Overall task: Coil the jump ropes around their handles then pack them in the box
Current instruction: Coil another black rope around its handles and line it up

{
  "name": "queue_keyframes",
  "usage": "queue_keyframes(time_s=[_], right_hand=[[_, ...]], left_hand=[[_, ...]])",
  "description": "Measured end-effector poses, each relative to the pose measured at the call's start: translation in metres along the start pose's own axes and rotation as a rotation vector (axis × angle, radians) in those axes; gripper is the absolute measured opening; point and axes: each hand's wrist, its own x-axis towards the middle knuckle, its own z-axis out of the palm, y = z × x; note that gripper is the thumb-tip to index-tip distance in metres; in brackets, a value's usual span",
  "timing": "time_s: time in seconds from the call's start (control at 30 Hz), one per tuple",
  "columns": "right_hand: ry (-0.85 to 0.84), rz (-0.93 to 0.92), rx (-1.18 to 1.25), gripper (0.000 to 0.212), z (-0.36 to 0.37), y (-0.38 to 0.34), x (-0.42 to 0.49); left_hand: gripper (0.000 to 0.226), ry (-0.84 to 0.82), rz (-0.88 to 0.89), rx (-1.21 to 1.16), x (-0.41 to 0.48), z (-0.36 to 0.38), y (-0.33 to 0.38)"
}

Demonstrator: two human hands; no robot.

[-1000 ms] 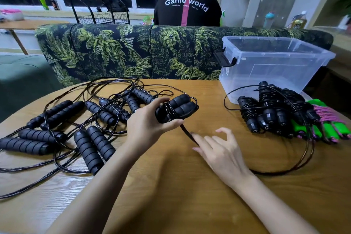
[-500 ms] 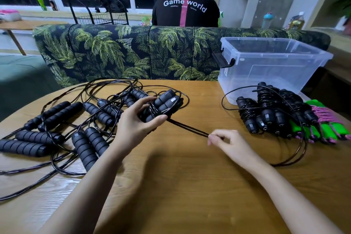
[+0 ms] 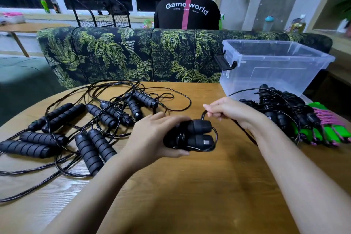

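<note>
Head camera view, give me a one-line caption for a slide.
Left hand grips two black jump-rope handles while the right hand pinches the cord just above them, over a wooden table.

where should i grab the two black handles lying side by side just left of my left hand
Wrap both handles at the ribbed foam middle, coming straight down from above. They lie flat on the table, close together and nearly parallel, so one grasp probably spans the pair, and holding at mid-length should keep them balanced.
</note>
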Motion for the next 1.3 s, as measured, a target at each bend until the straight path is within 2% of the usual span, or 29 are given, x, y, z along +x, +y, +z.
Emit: queue_keyframes(time_s=[0.07,0.13,0.23,0.33,0.43,0.53,0.63,0.83,0.93,1.07,1.2,1.23,1.3], right_hand=[[0.044,-0.053,-0.067,0.045,0.005,-0.017,0.003],[0.141,-0.116,-0.209,0.045,0.014,-0.034,-0.002],[0.355,-0.209,-0.551,0.040,0.035,-0.056,-0.027],[0.427,-0.269,-0.663,0.033,0.061,-0.051,-0.057],[0.345,-0.266,-0.421,0.029,0.077,-0.024,-0.069],[0.237,-0.261,-0.086,0.028,0.082,-0.007,-0.070],[0.138,-0.191,0.150,0.026,0.082,-0.002,-0.070],[0.102,-0.004,0.419,0.012,0.087,0.002,-0.060],[0.200,0.020,0.376,0.003,0.087,0.002,-0.052],[0.478,-0.051,0.188,0.030,0.085,0.004,-0.043],[0.800,-0.321,-0.262,0.088,0.078,0.004,-0.045],[0.820,-0.437,-0.372,0.097,0.073,0.004,-0.046],[0.740,-0.663,-0.645,0.103,0.060,0.003,-0.047]], left_hand=[[0.074,-0.005,0.140,0.194,0.007,0.005,0.004],[0.078,-0.006,0.161,0.360,0.012,0.012,0.006],[0.081,0.033,0.057,0.472,0.016,0.014,0.006],[0.080,0.071,-0.061,0.526,0.018,0.011,0.002],[0.078,0.068,-0.199,0.515,0.017,0.010,-0.003],[0.088,0.041,-0.349,0.360,0.016,0.007,-0.005],[0.097,-0.031,-0.509,0.193,0.020,-0.002,0.001],[0.087,0.011,-0.654,-0.171,0.021,-0.010,0.006],[0.065,-0.030,-0.689,-0.407,0.021,-0.010,0.005],[0.050,-0.119,-0.653,-0.719,0.026,-0.015,0.009],[0.040,-0.202,-0.606,-0.783,0.031,-0.020,0.012],[0.040,-0.220,-0.598,-0.781,0.032,-0.020,0.010],[0.045,-0.257,-0.573,-0.771,0.032,-0.016,0.008]])
